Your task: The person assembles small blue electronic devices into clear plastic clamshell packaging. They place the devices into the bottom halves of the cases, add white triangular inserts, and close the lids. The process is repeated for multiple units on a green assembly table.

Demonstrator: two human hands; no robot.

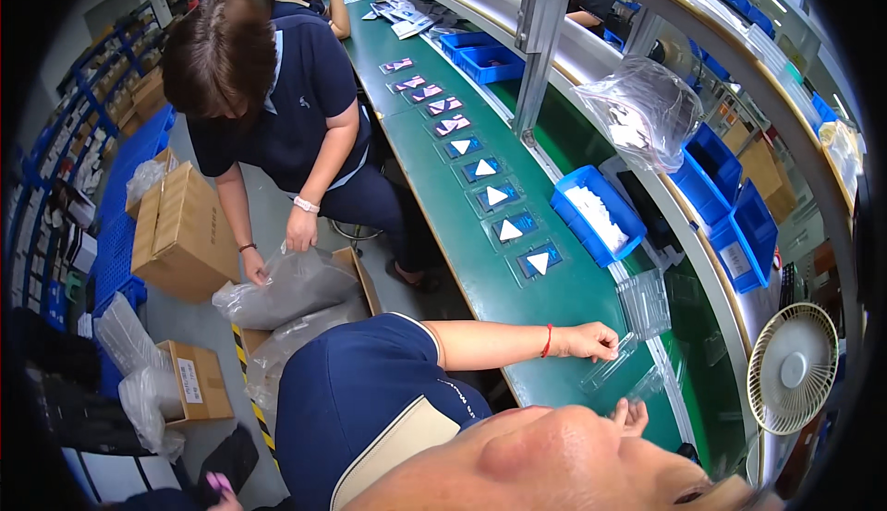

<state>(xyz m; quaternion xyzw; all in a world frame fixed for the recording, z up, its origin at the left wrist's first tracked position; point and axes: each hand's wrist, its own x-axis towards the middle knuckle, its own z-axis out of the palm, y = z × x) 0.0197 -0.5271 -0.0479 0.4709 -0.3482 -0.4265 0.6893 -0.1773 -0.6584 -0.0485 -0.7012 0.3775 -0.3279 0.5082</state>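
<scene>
My left hand (591,341), with a red string at the wrist, reaches over the green table's near end. Its fingers pinch a thin clear plastic blister piece (608,365). Just below it in the picture, my right hand (629,416) is partly hidden, its visible fingers closed at another clear plastic piece (650,383). Beside my hands lies a stack of clear plastic blisters (644,304). Along the table (443,234) runs a row of several clear blisters with dark blue inserts; the nearest blister (540,262) has a white triangle on it.
A blue bin (601,215) of small white items stands beside the row. A white fan (792,369) and more blue bins (744,238) are at the right. Left of me, a co-worker (277,114) handles a clear plastic bag (291,289) over an open carton.
</scene>
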